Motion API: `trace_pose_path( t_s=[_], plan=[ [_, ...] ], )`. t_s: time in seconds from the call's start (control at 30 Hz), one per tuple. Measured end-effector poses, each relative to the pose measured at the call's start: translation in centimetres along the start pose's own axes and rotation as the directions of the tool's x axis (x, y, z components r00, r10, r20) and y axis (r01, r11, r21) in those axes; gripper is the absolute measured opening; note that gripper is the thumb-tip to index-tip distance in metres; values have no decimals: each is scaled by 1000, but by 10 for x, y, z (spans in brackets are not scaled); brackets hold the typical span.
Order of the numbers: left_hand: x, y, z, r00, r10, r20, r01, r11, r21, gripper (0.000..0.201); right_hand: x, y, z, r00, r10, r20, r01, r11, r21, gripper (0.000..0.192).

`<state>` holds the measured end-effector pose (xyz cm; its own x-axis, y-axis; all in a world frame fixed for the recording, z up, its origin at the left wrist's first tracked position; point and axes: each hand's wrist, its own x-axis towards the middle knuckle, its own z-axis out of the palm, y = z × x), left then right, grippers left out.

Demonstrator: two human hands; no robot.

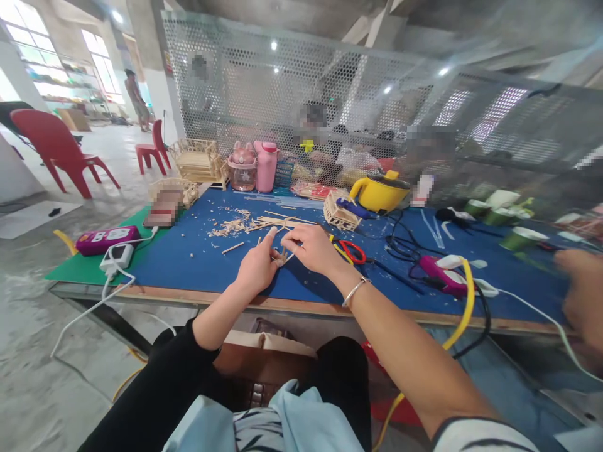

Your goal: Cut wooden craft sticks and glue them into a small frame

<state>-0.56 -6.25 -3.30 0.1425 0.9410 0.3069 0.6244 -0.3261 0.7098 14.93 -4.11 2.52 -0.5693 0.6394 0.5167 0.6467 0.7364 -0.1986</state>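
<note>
Holding a small bundle of thin wooden sticks (281,253) between both hands, we work at the middle of the blue counter (188,263). The sticks are pale, slim and short, the colour of raw wood, and a few of them cross one another where our fingers meet; how they are joined is too small to tell. Our left hand (258,265) pinches the near end of them with thumb and bent fingers, its forefinger raised and pointing up and away. Our right hand (313,247) closes on the far end from the other side, thumb and fingertips pressed on the wood, a silver bangle (354,291) on its wrist. The sticks sit just above the counter, right between the two hands and touching both.

Beyond our hands lie more loose sticks (277,221) and a scatter of wood chips (229,226). A small stick-built frame (342,215) stands just past our right hand, with a yellow pot (379,192) behind it. Red-handled scissors (352,251) lie beside the right wrist. At the left edge are a purple case (107,239) and a white charger (117,256). Another person's hand (581,295) shows, blurred, at the far right.
</note>
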Motion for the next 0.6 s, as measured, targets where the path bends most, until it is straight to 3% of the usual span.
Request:
trace_pose_path(
  t_s=[0.1, 0.17, 0.27, 0.4, 0.6],
  plan=[
    [0, 2, 1, 1000, -15, -4, 15, 999, 34, 76, -9, 3, 2, 991, 115, -70, -107, 987, 120, 20],
    [1, 1, 1, 1000, -13, -7, 13, 999, 31, 76, -21, 7, 6, 959, 251, -132, -220, 952, 211, 25],
    [2, -1, 3, 1000, -15, -13, 15, 1000, 10, 75, -42, 11, 16, 921, 376, -106, -344, 909, 237, 19],
    [4, -5, 5, 1000, -24, 0, 24, 998, -53, 75, -55, 9, 28, 920, 388, -47, -374, 909, 185, 14],
    [4, -5, 5, 1000, -21, 18, 21, 999, -37, 69, -48, 5, 32, 924, 383, 12, -379, 911, 159, 16]
  ],
)
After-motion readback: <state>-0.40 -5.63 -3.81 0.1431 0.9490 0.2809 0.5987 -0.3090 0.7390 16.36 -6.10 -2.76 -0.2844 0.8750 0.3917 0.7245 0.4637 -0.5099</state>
